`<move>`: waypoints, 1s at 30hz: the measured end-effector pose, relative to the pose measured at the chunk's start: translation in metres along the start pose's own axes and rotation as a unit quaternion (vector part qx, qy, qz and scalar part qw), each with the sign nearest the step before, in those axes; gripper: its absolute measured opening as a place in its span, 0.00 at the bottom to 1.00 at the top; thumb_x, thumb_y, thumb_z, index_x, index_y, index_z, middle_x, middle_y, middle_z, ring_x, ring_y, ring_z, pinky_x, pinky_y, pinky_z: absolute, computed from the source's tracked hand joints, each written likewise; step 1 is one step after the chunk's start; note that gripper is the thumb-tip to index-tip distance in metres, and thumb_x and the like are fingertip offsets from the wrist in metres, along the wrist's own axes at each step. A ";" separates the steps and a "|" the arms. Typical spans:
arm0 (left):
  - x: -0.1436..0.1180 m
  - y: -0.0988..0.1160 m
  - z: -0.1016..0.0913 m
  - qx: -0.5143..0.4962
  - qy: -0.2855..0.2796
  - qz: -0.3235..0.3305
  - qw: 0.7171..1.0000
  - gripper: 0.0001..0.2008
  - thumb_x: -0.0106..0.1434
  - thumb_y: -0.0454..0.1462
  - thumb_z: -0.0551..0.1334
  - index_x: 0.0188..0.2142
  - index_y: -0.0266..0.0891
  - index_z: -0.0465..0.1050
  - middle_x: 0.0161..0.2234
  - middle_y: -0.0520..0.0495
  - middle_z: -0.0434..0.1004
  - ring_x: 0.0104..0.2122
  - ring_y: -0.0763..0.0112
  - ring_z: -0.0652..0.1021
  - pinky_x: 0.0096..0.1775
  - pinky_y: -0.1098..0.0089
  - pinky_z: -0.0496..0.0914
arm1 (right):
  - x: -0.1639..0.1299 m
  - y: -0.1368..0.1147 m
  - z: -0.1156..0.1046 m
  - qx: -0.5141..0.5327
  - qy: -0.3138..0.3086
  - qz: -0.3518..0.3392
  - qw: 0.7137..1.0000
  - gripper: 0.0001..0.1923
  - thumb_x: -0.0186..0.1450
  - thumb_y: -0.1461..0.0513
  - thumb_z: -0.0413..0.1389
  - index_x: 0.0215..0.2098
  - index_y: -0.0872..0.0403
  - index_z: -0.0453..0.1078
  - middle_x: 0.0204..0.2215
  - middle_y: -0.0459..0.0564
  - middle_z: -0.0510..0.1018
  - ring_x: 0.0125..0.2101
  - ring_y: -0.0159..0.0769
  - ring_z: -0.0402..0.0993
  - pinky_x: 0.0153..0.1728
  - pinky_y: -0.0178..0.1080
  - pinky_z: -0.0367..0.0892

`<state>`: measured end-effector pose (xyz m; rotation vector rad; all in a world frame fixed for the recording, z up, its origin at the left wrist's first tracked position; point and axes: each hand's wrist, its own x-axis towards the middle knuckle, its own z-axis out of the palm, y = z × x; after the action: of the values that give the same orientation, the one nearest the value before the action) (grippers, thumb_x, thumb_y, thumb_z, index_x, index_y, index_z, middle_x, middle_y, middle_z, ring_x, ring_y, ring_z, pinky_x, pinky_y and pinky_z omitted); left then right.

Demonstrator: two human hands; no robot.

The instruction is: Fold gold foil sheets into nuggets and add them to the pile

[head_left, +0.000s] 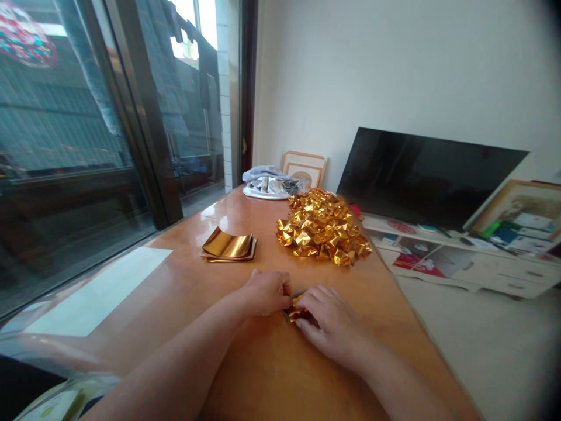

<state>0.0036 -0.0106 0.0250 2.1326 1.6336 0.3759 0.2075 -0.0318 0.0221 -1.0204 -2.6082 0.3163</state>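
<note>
Both hands meet at lower centre of frame: left hand (266, 290) and right hand (328, 316) pinching one gold foil sheet (294, 310) on the table (193, 280), mid-fold I'd say. Next crease needs firm fingertip pressure; folded pile (322, 233) sits above.

I sit at a glossy wooden table (184, 275). Dark glass doors (65, 146) stand to my left, a plain white wall (372, 70) ahead, and a dark television (421, 175) leans on a low white cabinet (473, 269).
</note>
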 end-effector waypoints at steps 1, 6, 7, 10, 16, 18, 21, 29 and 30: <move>0.000 0.000 0.000 0.002 -0.001 0.000 1.000 0.05 0.54 0.39 0.63 0.31 0.43 0.74 0.28 0.53 0.80 0.29 0.67 0.76 0.33 0.70 0.60 | 0.000 0.000 0.001 -0.001 0.000 -0.004 1.000 0.03 0.67 0.62 0.56 0.39 0.50 0.71 0.38 0.49 0.75 0.41 0.40 0.67 0.43 0.41 0.59; -0.001 0.001 -0.001 0.007 0.004 0.005 1.000 0.05 0.55 0.40 0.63 0.30 0.42 0.74 0.28 0.53 0.80 0.30 0.67 0.76 0.35 0.70 0.60 | 0.003 -0.004 0.006 -0.028 0.010 -0.005 1.000 0.05 0.68 0.64 0.53 0.39 0.50 0.71 0.37 0.49 0.75 0.41 0.39 0.67 0.43 0.41 0.59; 0.000 0.001 0.000 0.008 0.006 0.006 1.000 0.05 0.55 0.41 0.63 0.30 0.42 0.74 0.28 0.53 0.80 0.31 0.67 0.76 0.35 0.69 0.60 | 0.004 -0.005 0.007 -0.032 0.012 -0.004 0.999 0.05 0.68 0.63 0.53 0.39 0.50 0.71 0.36 0.49 0.75 0.41 0.39 0.67 0.43 0.41 0.59; 0.000 0.000 0.000 0.014 0.007 0.013 1.000 0.05 0.55 0.41 0.63 0.30 0.43 0.74 0.29 0.52 0.79 0.30 0.66 0.76 0.35 0.69 0.60 | 0.005 -0.006 0.011 -0.039 0.014 -0.002 0.999 0.04 0.68 0.61 0.54 0.38 0.50 0.71 0.36 0.49 0.74 0.41 0.40 0.66 0.43 0.41 0.59; -0.004 -0.002 -0.006 0.005 -0.010 0.028 1.000 0.03 0.55 0.38 0.61 0.30 0.43 0.73 0.28 0.53 0.79 0.29 0.67 0.76 0.33 0.70 0.59 | 0.005 -0.004 0.013 -0.029 0.003 0.006 1.000 0.03 0.67 0.62 0.56 0.35 0.51 0.71 0.36 0.48 0.74 0.40 0.38 0.67 0.41 0.40 0.60; -0.007 -0.003 -0.011 -0.002 -0.021 0.029 0.999 0.04 0.55 0.38 0.62 0.30 0.43 0.74 0.29 0.53 0.79 0.29 0.68 0.76 0.33 0.71 0.60 | 0.006 -0.002 0.013 -0.016 0.004 0.013 1.000 0.03 0.66 0.62 0.56 0.36 0.51 0.72 0.36 0.48 0.74 0.40 0.38 0.67 0.41 0.39 0.60; -0.009 -0.004 -0.018 0.004 -0.039 0.019 0.999 0.05 0.54 0.37 0.62 0.31 0.43 0.75 0.29 0.53 0.80 0.29 0.68 0.76 0.33 0.71 0.60 | 0.007 -0.001 0.013 0.008 0.010 0.025 1.000 0.04 0.65 0.63 0.55 0.35 0.51 0.72 0.35 0.48 0.74 0.39 0.38 0.67 0.41 0.39 0.60; -0.010 -0.003 -0.023 0.025 -0.068 0.005 0.997 0.07 0.55 0.39 0.63 0.34 0.44 0.76 0.32 0.52 0.80 0.31 0.67 0.77 0.32 0.72 0.61 | 0.011 0.006 0.016 0.074 0.022 0.068 0.995 0.03 0.63 0.65 0.56 0.33 0.51 0.69 0.32 0.46 0.74 0.35 0.36 0.68 0.34 0.36 0.58; -0.010 -0.003 -0.023 0.029 -0.072 0.005 0.997 0.07 0.55 0.40 0.63 0.34 0.44 0.76 0.32 0.52 0.80 0.32 0.67 0.77 0.31 0.72 0.61 | 0.011 0.007 0.017 0.080 0.022 0.072 0.994 0.03 0.64 0.65 0.55 0.32 0.51 0.69 0.32 0.46 0.74 0.35 0.36 0.68 0.34 0.35 0.58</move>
<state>-0.0121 -0.0154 0.0443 2.1581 1.5701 0.1759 0.1976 -0.0205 0.0067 -1.1472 -2.4305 0.5235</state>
